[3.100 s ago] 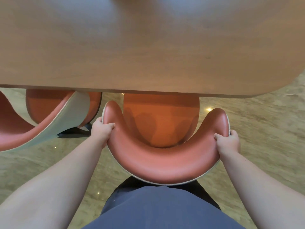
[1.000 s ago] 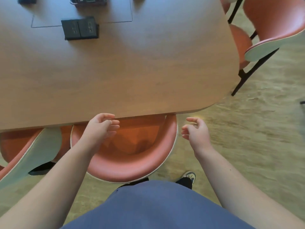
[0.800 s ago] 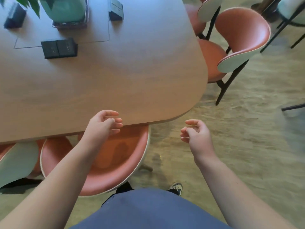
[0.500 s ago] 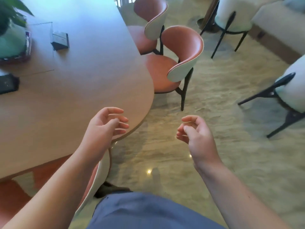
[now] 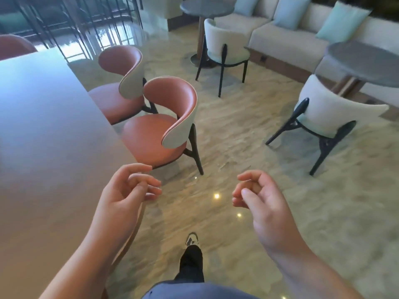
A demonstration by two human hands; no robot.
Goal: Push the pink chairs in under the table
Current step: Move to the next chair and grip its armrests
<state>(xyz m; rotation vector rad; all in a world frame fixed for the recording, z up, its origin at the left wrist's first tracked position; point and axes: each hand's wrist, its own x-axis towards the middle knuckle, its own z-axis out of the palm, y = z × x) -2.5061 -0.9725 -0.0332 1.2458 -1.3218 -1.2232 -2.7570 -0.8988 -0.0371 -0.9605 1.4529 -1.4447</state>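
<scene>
A long wooden table fills the left side. Two pink chairs stand along its right edge, pulled out from it: the nearer pink chair just ahead of my hands, the farther pink chair behind it. A third pink chair back shows at the table's far end. My left hand hovers over the table's near corner with loosely curled fingers, holding nothing. My right hand hangs over the floor, also loosely curled and empty. Both hands are apart from the nearer chair.
Two white chairs stand on the marble floor to the right, beside round grey tables. A sofa with light blue cushions runs along the back right. My foot steps forward on open floor.
My hands let go of the chair now under the table. The view swung right along the table, bringing two pulled-out pink chairs closer. Both hands stay empty and loosely curled.
</scene>
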